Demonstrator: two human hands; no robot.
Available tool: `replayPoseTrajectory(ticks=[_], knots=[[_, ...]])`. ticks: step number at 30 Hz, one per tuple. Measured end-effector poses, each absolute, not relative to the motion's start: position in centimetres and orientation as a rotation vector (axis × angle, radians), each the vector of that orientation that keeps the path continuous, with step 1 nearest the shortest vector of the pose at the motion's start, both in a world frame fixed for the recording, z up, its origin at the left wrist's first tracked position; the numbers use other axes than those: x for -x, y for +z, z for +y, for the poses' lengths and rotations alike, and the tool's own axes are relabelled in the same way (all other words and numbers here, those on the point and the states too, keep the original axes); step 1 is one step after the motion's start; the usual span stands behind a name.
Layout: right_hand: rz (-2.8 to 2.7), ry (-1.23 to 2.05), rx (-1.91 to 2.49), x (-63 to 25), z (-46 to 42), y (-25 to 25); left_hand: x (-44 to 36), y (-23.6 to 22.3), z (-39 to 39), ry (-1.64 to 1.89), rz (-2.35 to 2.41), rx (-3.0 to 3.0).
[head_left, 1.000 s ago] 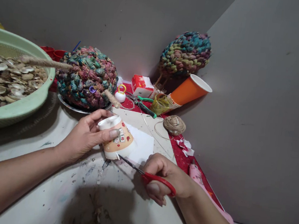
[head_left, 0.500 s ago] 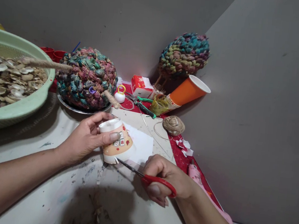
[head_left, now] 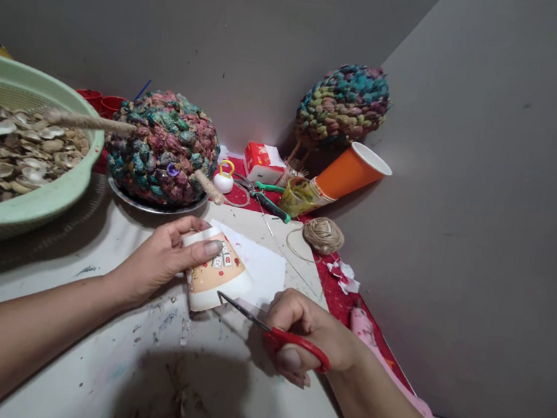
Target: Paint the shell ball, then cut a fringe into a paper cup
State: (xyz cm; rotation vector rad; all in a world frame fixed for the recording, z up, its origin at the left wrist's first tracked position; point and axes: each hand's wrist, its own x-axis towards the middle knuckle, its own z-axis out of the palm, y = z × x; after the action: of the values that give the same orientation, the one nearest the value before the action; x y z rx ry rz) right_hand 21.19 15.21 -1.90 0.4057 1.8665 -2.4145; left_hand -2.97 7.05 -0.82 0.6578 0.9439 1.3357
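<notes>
My left hand [head_left: 165,258] is closed round a small printed paper cup [head_left: 213,272], held tilted just above the white table [head_left: 94,322]. In my right hand [head_left: 312,333] is a pair of red-handled scissors [head_left: 275,329], fingers through the loops. The scissor blades point left and their tip touches the cup's wide lower rim. A white sheet of paper [head_left: 264,271] lies under and behind the cup.
A green basket of shells [head_left: 18,152] stands at the left. Two multicoloured woven balls [head_left: 165,146] [head_left: 343,102], an orange cup [head_left: 350,170], a twine ball [head_left: 323,234], green pliers [head_left: 269,198], a red-white box [head_left: 262,160] and a pink glue gun [head_left: 366,326] crowd the corner.
My left hand has turned the cup, tipping its small end further away. The scissors stay at the cup's rim, shifted slightly.
</notes>
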Motion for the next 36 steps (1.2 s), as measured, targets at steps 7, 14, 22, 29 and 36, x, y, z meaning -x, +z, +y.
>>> replayPoseTrajectory(ticks=[7,14,22,29,36], knots=[[2.185,-2.325,-0.357,-21.2,15.2,-1.5,3.1,-0.8,7.3,1.334,1.006,-0.753],[2.975,-1.646,-0.444,-20.5,14.0,0.0,3.3,-0.5,7.1,1.314,1.173,-0.807],[3.244,-1.028,-0.344,-20.0,13.4,0.9,3.2,0.2,7.0,1.304,1.292,-0.891],[3.255,-0.890,-0.379,-20.1,13.1,0.6,3.2,0.5,6.9,1.268,1.342,-0.936],[3.300,-0.692,-0.413,-20.0,12.7,0.6,3.1,0.4,6.8,1.219,1.418,-1.016]])
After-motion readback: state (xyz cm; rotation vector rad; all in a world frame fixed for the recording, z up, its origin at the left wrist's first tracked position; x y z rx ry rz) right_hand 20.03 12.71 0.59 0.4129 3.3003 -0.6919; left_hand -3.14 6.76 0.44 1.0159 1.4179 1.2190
